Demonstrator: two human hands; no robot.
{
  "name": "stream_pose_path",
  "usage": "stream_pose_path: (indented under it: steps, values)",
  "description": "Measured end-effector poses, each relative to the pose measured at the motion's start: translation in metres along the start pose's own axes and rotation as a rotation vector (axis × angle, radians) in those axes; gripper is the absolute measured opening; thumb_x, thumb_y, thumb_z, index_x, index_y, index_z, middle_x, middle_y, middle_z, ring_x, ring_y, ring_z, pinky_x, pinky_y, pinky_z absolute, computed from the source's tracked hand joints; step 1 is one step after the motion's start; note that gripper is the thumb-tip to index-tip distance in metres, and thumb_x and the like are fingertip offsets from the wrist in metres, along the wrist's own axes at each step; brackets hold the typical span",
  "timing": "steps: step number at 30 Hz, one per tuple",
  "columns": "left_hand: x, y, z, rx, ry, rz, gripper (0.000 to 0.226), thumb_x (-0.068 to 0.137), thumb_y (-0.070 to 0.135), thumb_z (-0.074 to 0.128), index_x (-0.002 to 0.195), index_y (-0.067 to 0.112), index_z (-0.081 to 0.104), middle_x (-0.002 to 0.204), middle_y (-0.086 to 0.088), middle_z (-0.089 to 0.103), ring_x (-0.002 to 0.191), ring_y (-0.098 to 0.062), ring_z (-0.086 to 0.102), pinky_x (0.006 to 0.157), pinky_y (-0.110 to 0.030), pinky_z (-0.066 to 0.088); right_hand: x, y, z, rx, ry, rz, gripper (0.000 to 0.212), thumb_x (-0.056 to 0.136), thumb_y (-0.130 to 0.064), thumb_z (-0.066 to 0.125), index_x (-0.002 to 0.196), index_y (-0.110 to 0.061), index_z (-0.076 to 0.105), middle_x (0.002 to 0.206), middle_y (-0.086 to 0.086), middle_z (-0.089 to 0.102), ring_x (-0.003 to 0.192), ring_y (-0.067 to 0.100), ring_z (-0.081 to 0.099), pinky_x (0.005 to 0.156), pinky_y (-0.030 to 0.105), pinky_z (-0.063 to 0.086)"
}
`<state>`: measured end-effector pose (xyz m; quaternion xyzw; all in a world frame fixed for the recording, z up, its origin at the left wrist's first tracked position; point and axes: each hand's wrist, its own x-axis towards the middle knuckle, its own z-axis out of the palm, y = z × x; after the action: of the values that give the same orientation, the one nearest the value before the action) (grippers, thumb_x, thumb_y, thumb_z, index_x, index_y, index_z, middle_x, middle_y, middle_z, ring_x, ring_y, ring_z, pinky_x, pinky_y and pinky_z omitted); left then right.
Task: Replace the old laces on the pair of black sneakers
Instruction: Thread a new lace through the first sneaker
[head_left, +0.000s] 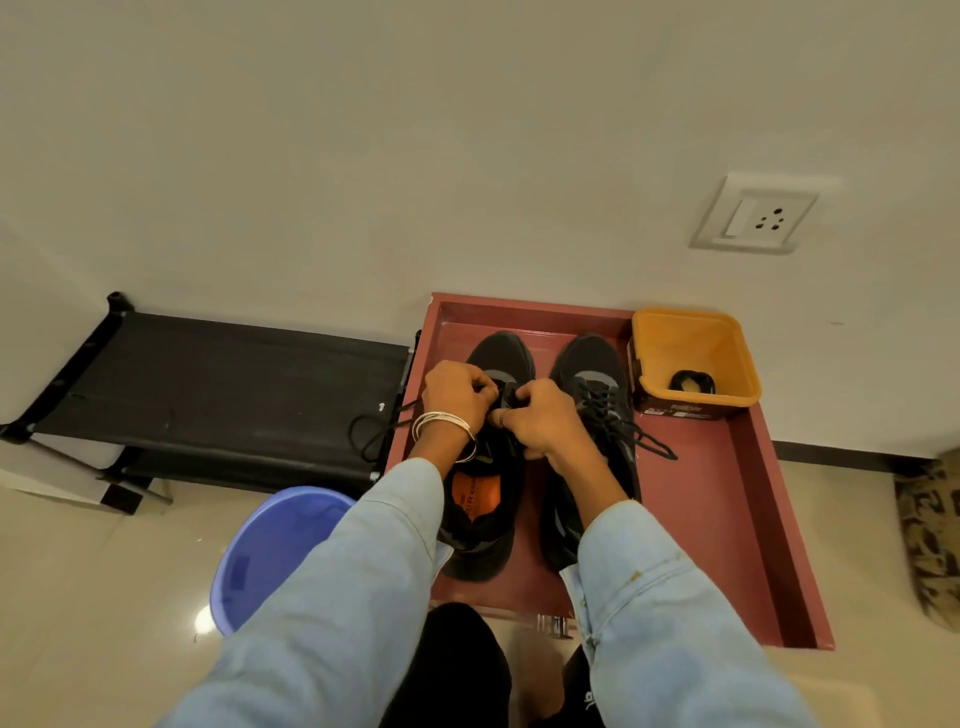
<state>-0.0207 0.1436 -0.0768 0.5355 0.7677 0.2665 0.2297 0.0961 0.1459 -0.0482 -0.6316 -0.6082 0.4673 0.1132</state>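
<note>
Both hands, left hand (457, 389) and right hand (540, 421), pinching the lace (382, 428) on the left sneaker (488, 499) in the red tray (727, 493); could slip back out of its hole if pulled too hard.

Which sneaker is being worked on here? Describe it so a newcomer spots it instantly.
Find the dark red rectangular tray on the floor by the wall. Two black sneakers sit in it side by side; it is the left-hand black sneaker, under both hands. Unlike its laced neighbour, it shows an orange insole.
</note>
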Motion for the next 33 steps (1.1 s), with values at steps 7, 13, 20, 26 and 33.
stream_pose_path:
  steps: [7,13,20,26,33]
  values:
    - [0.005,-0.003,0.014,0.015,0.004,-0.038,0.010,0.083,0.018,0.067,0.084,0.018,0.077,0.095,-0.008,0.069,0.082,-0.025,0.066,0.074,-0.039,0.057,-0.001,0.010,-0.004,0.107,0.028,-0.016,0.048,0.085,-0.021,0.070,0.127,-0.004,0.055,0.103,0.007,0.057,0.076,0.017,0.060,0.071,0.043,0.060]
    - [0.003,-0.004,0.015,-0.051,-0.010,-0.013,0.010,0.083,0.018,0.067,0.081,0.018,0.077,0.086,-0.001,0.070,0.075,-0.017,0.065,0.068,-0.030,0.054,-0.003,0.011,-0.006,0.127,0.012,-0.030,0.032,0.085,-0.018,0.068,0.113,-0.004,0.064,0.101,0.014,0.067,0.089,0.028,0.068,0.072,0.048,0.058]
    - [0.004,-0.003,0.023,-0.071,0.009,-0.085,0.009,0.085,0.020,0.067,0.086,0.019,0.076,0.103,-0.006,0.067,0.081,-0.022,0.065,0.074,-0.036,0.056,0.002,0.017,-0.007,0.117,-0.042,-0.092,0.009,0.087,-0.017,0.065,0.090,-0.010,0.070,0.078,0.009,0.066,0.074,0.024,0.066,0.066,0.042,0.059]
    - [0.012,0.007,0.029,-0.175,-0.018,-0.311,0.010,0.087,0.013,0.065,0.087,0.014,0.075,0.110,-0.010,0.066,0.078,-0.021,0.063,0.075,-0.033,0.054,0.014,0.025,-0.015,0.115,-0.169,-0.080,0.030,0.091,-0.020,0.061,0.103,0.008,0.063,0.084,0.029,0.059,0.081,0.039,0.062,0.070,0.043,0.059]
    - [0.013,0.008,0.021,-0.227,-0.108,-0.295,0.017,0.090,0.010,0.062,0.103,0.005,0.072,0.108,-0.010,0.069,0.097,-0.021,0.062,0.079,-0.022,0.041,0.028,0.019,-0.009,-0.085,0.179,-0.139,0.015,0.094,-0.018,0.057,0.092,-0.010,0.071,0.096,0.014,0.068,0.094,0.030,0.064,0.081,0.035,0.051]
